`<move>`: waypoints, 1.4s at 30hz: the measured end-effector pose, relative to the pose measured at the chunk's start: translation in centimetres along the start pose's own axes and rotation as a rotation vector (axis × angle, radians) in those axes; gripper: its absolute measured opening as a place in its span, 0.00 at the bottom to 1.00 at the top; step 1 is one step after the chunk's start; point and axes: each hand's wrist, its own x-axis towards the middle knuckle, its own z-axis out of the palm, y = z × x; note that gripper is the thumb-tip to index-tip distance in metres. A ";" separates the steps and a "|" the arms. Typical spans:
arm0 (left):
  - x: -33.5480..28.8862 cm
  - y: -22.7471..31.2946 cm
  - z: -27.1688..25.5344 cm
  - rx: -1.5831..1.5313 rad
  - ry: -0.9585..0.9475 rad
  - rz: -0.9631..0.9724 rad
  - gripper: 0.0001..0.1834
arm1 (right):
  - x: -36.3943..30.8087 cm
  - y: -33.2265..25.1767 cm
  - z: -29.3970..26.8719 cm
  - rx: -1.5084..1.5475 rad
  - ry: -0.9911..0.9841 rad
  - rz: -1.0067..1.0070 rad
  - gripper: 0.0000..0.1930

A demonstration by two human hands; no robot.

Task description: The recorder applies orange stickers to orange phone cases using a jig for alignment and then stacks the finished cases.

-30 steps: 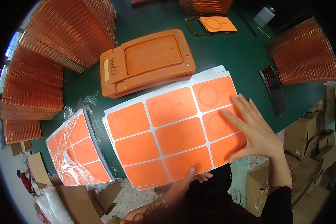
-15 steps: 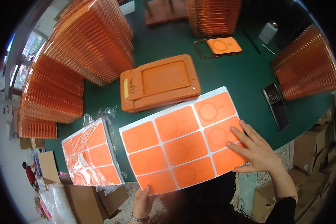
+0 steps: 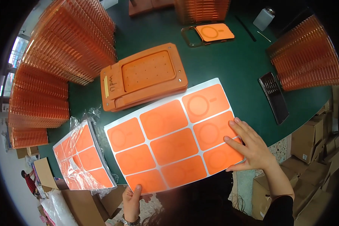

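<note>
Between my hands is a white-backed sheet of orange stickers, laid out in rows of rounded rectangles with faint ring marks. My left hand pinches its lower left corner, thumb on top. At the right edge, my right hand grips it with fingers spread over the face. The sheet tilts above the table's front edge. Just beyond it sits an orange fixture block with a phone-shaped recess and a yellow label. To the left lies a stack of similar sticker sheets in clear plastic wrap.
Tall stacks of orange trays line the left, with another tray stack at right. A dark phone, a phone case with an orange sticker and a white bottle rest on the green table. Cardboard boxes stand below.
The view has shifted, so table items appear further left and higher. Both hands keep the same hold on the sticker sheet.
</note>
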 end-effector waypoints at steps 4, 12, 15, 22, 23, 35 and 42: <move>0.9 0.0 -0.5 0.147 -0.025 0.035 0.19 | 0.0 0.3 -0.4 -0.030 -0.011 -0.003 0.48; -0.8 6.5 -1.1 0.720 0.335 0.385 0.18 | 0.6 -2.1 -0.5 -0.106 0.238 -0.062 0.26; 1.3 8.9 3.7 0.993 0.005 0.888 0.08 | 1.4 -3.3 1.1 -0.031 0.304 -0.140 0.16; 4.2 9.0 13.1 1.308 -0.528 1.297 0.30 | -0.8 -5.5 2.3 -0.051 0.250 -0.104 0.16; 3.7 8.3 13.5 1.305 -0.538 1.290 0.30 | -1.1 -5.7 2.2 -0.066 0.236 -0.076 0.17; 4.0 3.6 14.6 1.206 -0.341 1.179 0.43 | -1.3 -5.9 3.1 -0.257 0.207 -0.139 0.17; 4.3 2.2 15.1 1.208 -0.212 1.316 0.37 | -1.5 -6.8 3.6 -0.308 0.212 -0.081 0.17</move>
